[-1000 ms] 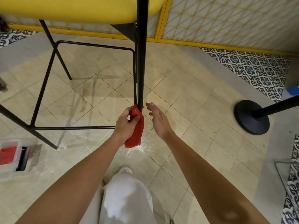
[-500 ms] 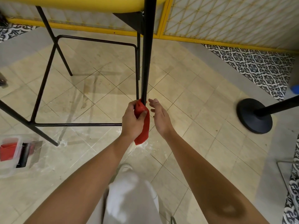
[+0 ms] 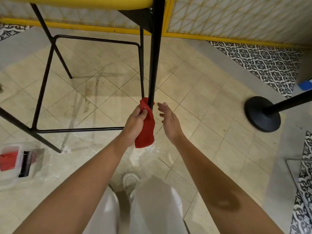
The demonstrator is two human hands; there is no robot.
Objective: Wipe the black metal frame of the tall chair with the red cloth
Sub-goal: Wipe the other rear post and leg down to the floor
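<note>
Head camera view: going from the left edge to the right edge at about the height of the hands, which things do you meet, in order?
Clear plastic box → left hand → red cloth → right hand → black round stand base.

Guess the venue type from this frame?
Probably a cafe or similar public venue, hedged: a tall stool with a yellow seat, a queue-barrier post, and patterned floor tiles along a yellow lattice partition.

Your red cloth [image 3: 146,125] is bunched against the lower part of the chair's near black leg [image 3: 154,65], its tail hanging down; the thin footrest rails [image 3: 81,130] form a square beneath the yellow seat [image 3: 76,2].
</note>
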